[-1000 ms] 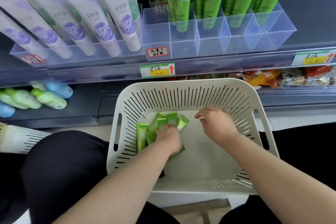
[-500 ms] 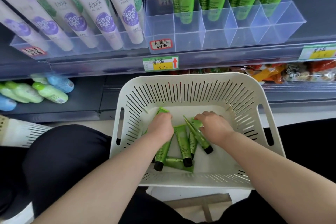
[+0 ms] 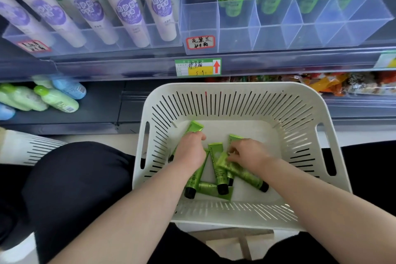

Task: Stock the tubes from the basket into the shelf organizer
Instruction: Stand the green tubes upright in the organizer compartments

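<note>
Fingers of the left hand curl round one green tube; the right hand pinches a second tube, both inside the basket. Several loose tubes lie there unstocked. Above the basket, the shelf organizer holds some at its back, so I judge the job partway.

Upper left, the white tubes read "美加净" over "maxam". Centre frame, the shelf tag carries a red up-arrow and handwritten "护手霜", while the red-bordered label just above is handwritten too and barely legible. Lower centre, a green tube shows "Chamomile".
</note>
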Available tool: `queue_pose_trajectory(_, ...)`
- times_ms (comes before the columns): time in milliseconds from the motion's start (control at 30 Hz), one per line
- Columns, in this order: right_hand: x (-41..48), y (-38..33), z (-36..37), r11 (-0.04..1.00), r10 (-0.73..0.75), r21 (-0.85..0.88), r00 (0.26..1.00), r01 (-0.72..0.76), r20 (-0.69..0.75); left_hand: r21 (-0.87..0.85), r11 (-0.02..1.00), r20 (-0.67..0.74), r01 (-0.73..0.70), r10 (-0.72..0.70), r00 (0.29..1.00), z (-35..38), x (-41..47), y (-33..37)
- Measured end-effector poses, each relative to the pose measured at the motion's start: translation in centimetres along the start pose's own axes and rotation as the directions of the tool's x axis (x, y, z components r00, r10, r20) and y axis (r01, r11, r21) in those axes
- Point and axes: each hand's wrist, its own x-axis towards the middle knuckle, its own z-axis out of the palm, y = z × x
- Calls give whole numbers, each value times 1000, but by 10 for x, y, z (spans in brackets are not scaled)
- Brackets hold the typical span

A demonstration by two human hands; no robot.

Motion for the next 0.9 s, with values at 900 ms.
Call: queue_pose_trajectory(900, -38, 15, -41, 939, 47, 341, 973, 34, -225, 210, 977, 205, 34, -78, 976, 15, 8, 26)
